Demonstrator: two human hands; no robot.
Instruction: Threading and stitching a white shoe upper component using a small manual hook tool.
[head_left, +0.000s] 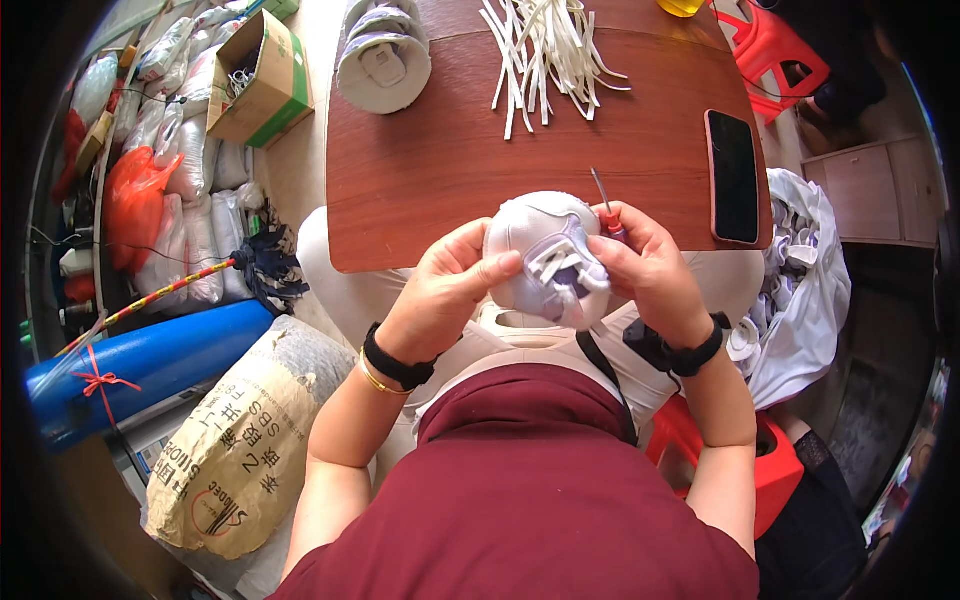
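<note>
A white shoe upper (530, 222) with a strip of white lace through its front is held over the table's near edge, above my lap. My left hand (455, 280) grips its left side, thumb on top. On the other side, my right hand (655, 275) pinches the upper near the lacing. That same hand also holds a red-handled awl (612, 222), its thin metal shaft pointing up and away. Beyond my hands, a loose bunch of flat white laces (545, 65) lies on the brown table (440, 180). A stack of white shoe uppers (385, 80) stands at the far left.
A phone (733, 175) lies at the table's right edge. Right of my legs, a white sack (810, 340) holds more pale pieces. Red plastic stools (785, 465) stand nearby. On the left are a cardboard box (265, 85), a blue roll (170, 350) and a printed sack (240, 450).
</note>
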